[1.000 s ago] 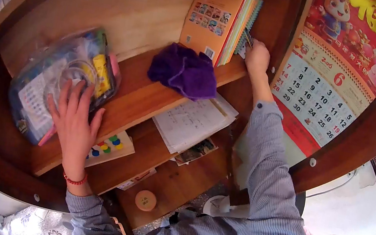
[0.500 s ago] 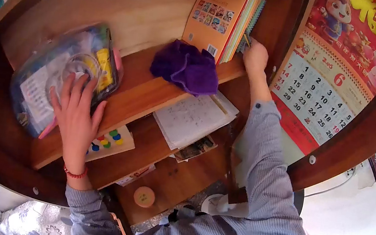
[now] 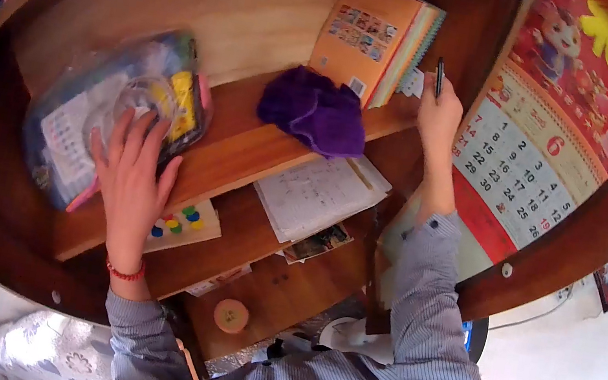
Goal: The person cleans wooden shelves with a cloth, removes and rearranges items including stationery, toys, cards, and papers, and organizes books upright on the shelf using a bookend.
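My left hand [image 3: 133, 175] lies with fingers spread against a clear plastic bag [image 3: 78, 134] on the left of the shelf. Inside the bag show a white printed sheet, something round and clear, and a yellow piece. My right hand [image 3: 440, 114] is closed around a dark pen [image 3: 439, 78], which points upward. It is just right of the standing books [image 3: 360, 36], the front one with an orange cover. Between the hands a crumpled purple cloth [image 3: 315, 112] rests on the shelf.
Below the wooden shelf [image 3: 224, 169] lie papers [image 3: 319, 196] and a board with coloured round pieces [image 3: 186, 229]. A round tub [image 3: 231, 316] stands lower down. A wall calendar [image 3: 520, 157] hangs at the right, beside the curved cabinet edge.
My right hand has drawn away from the books toward me and the right, and the pen in it now stands upright. My left hand stays on the bag. The view has shifted slightly.
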`<action>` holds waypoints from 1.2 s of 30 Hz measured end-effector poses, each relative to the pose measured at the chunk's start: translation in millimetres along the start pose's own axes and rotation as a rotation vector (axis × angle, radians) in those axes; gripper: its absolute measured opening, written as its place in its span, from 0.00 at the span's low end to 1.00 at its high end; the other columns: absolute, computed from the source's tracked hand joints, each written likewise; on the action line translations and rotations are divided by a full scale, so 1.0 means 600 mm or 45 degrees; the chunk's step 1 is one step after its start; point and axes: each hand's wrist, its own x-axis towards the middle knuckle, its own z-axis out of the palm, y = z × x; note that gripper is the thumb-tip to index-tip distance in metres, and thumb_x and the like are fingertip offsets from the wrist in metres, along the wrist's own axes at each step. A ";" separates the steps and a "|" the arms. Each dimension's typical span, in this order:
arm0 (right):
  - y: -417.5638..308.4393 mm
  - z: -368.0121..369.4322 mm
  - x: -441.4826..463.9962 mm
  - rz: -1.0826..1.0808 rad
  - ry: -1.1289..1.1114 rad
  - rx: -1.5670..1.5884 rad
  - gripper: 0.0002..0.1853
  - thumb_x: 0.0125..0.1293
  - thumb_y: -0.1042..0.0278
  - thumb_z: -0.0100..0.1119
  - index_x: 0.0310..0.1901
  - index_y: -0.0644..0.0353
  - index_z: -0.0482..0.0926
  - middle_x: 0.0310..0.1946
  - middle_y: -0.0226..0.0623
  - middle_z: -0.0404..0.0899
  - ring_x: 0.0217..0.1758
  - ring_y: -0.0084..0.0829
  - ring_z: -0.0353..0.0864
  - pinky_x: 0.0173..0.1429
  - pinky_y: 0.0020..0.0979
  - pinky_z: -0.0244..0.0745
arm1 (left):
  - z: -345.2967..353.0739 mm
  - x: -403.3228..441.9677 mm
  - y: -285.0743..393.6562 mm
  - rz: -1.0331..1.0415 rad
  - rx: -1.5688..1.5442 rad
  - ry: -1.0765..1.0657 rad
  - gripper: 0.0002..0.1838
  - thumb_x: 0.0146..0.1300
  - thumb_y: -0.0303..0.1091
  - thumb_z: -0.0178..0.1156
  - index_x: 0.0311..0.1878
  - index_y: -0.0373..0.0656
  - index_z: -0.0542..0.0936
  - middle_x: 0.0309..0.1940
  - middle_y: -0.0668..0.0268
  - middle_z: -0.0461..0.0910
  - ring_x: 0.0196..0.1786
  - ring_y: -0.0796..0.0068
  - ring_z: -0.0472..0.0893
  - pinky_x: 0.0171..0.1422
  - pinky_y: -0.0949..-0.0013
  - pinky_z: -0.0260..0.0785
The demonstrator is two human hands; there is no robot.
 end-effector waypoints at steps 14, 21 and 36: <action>-0.236 0.230 0.026 -1.506 -0.922 -0.004 0.18 0.64 0.56 0.56 0.47 0.61 0.70 0.45 0.48 0.76 0.44 0.49 0.78 0.46 0.41 0.73 | 0.012 -0.005 -0.009 -0.015 -0.035 0.048 0.22 0.55 0.42 0.61 0.54 0.49 0.75 0.55 0.67 0.72 0.66 0.61 0.63 0.70 0.43 0.44; -0.238 0.256 0.009 -1.429 -1.167 0.144 0.29 0.61 0.43 0.56 0.59 0.53 0.73 0.61 0.53 0.68 0.67 0.44 0.62 0.70 0.38 0.56 | -0.018 -0.019 -0.004 -0.085 -0.213 0.098 0.23 0.55 0.34 0.61 0.55 0.41 0.71 0.60 0.57 0.66 0.66 0.53 0.61 0.70 0.43 0.45; -0.243 0.211 -0.484 -0.062 -1.097 1.001 0.22 0.58 0.63 0.65 0.50 0.67 0.74 0.46 0.45 0.77 0.49 0.39 0.76 0.54 0.33 0.70 | 0.043 -0.393 0.118 -1.224 -1.098 0.308 0.11 0.60 0.20 0.52 0.47 0.36 0.71 0.42 0.57 0.72 0.46 0.64 0.73 0.55 0.67 0.64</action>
